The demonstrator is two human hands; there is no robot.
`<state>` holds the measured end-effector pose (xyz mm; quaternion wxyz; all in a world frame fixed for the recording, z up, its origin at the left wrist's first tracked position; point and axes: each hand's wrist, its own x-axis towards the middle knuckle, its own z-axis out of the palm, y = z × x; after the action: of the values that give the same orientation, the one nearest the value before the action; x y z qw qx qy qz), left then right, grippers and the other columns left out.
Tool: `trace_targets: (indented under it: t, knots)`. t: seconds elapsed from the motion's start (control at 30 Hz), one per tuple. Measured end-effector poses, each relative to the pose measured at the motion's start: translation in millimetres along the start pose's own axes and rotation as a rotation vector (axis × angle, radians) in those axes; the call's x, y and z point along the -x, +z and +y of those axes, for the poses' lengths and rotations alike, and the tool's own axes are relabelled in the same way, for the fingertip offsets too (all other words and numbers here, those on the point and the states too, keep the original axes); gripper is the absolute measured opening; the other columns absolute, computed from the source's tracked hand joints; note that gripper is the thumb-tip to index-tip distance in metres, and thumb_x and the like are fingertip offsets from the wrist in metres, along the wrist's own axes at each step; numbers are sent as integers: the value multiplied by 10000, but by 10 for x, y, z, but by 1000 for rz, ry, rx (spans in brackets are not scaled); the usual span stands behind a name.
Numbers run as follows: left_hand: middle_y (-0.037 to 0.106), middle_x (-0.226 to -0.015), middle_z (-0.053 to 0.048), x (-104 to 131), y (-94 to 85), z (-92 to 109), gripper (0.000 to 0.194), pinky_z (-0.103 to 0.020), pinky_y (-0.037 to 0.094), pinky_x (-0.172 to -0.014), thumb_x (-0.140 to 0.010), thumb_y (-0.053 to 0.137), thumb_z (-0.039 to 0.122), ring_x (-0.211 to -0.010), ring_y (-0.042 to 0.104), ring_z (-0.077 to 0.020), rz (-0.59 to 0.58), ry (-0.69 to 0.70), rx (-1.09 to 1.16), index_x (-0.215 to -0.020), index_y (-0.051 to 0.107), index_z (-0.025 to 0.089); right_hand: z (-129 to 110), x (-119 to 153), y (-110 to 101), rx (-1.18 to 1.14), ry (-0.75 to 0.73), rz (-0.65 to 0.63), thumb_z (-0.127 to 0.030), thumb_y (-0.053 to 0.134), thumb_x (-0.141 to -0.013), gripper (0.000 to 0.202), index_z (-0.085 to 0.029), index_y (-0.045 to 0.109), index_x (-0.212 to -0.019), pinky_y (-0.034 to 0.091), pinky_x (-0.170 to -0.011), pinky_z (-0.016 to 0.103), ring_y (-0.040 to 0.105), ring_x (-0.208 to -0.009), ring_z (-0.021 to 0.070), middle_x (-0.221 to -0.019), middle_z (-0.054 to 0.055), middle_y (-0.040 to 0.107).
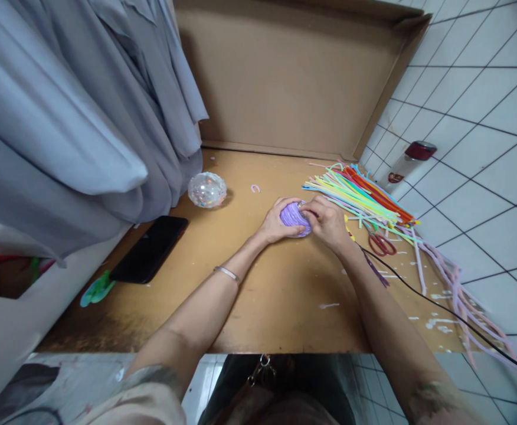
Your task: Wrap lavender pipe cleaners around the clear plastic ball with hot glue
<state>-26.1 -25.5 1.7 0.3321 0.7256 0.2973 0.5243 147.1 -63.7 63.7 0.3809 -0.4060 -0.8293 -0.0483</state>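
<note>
A rounded purple coil of fuzzy pipe cleaner (pixel 294 219) is held just above or on the table; I cannot tell which. My left hand (pixel 278 221) is closed round its left side, with the thumb along the near edge. At its right edge, my right hand (pixel 327 217) has thumb and fingers pinched together, touching the coil. What lies between those fingertips is too small to make out. A yellow piece (pixel 347 227) shows partly from behind my right wrist, close to a black cable (pixel 411 287).
Loose pipe cleaners (pixel 360 192) in many colours lie at right, by red-handled scissors (pixel 381 244). Behind them stands a clear bottle (pixel 406 168). At left are a clear ball (pixel 208 190) and black phone (pixel 150 249). Cardboard (pixel 280 77) stands at the back; a grey curtain (pixel 85 106) hangs left.
</note>
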Motion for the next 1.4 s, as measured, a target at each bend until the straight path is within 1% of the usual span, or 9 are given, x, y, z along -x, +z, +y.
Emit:
trace_targets:
  t: [0.27, 0.6, 0.8, 0.87, 0.93, 1.0, 1.07, 1.27, 1.4]
  knots:
    - [614, -1280, -105, 4, -11, 18, 678, -449, 452, -1097, -609, 866, 350, -1210, 602, -282, -3, 20, 7, -1231, 632, 215, -24, -4, -7, 32, -28, -1, -216, 513, -933, 236, -186, 741, -879, 437, -678, 306, 606, -747, 191, -804, 68, 650]
    - [612, -1284, -100, -1, -2, -20, 686, -455, 450, -1100, -606, 869, 334, -1212, 600, -281, -5, 4, -9, -1238, 627, 220, -28, 12, 12, 32, -6, -60, -211, 507, -908, 212, -189, 718, -890, 421, -682, 312, 593, -737, 197, -804, 67, 647]
    - [606, -1292, -100, 5, -35, -11, 705, -469, 433, -1119, -619, 866, 398, -1224, 586, -288, -34, -8, 4, -1253, 614, 223, -39, 25, 18, 24, 23, -64, -202, 503, -910, 210, -193, 712, -894, 419, -693, 306, 599, -763, 200, -829, 70, 659]
    - [601, -1310, -101, 7, -56, -21, 679, -467, 418, -1133, -670, 821, 459, -1240, 575, -292, -56, -10, 33, -1270, 609, 223, -44, 27, 15, 18, 37, -70, -194, 513, -907, 199, -195, 712, -903, 421, -704, 304, 608, -785, 200, -843, 69, 668]
    - [606, -1311, -99, 5, -68, -42, 581, -460, 406, -1141, -773, 709, 527, -1251, 570, -291, -59, -10, 91, -1260, 623, 223, -52, 27, 9, 13, 43, -76, -197, 513, -915, 198, -195, 711, -905, 423, -708, 302, 616, -791, 198, -850, 68, 674]
    - [633, -1274, -95, -2, -64, -62, 495, -451, 409, -1134, -862, 571, 570, -1243, 577, -286, -23, -14, 159, -1201, 661, 221, -65, 24, 4, 7, 40, -85, -204, 512, -927, 198, -200, 708, -902, 424, -705, 297, 619, -788, 193, -855, 64, 678]
    - [663, -1230, -92, -10, -43, -69, 473, -434, 422, -1117, -885, 522, 584, -1221, 594, -280, 33, -30, 200, -1132, 692, 219, -84, 23, 6, 0, 25, -93, -206, 513, -932, 193, -203, 702, -896, 426, -701, 294, 623, -792, 190, -861, 64, 680]
    - [717, -1118, -89, 0, 55, -13, 436, -389, 473, -1069, -889, 546, 584, -1139, 643, -251, 201, -95, 239, -990, 726, 199, -162, 45, 55, 62, -54, -78, -184, 476, -952, 217, -201, 689, -911, 422, -703, 308, 606, -802, 201, -893, 83, 685]
    - [726, -1103, -81, 17, 111, -5, 333, -388, 483, -1068, -852, 615, 490, -1126, 653, -242, 264, -125, 262, -962, 727, 197, -191, 103, 95, 138, -118, -39, -162, 454, -959, 229, -191, 678, -920, 417, -719, 316, 585, -795, 203, -882, 89, 675]
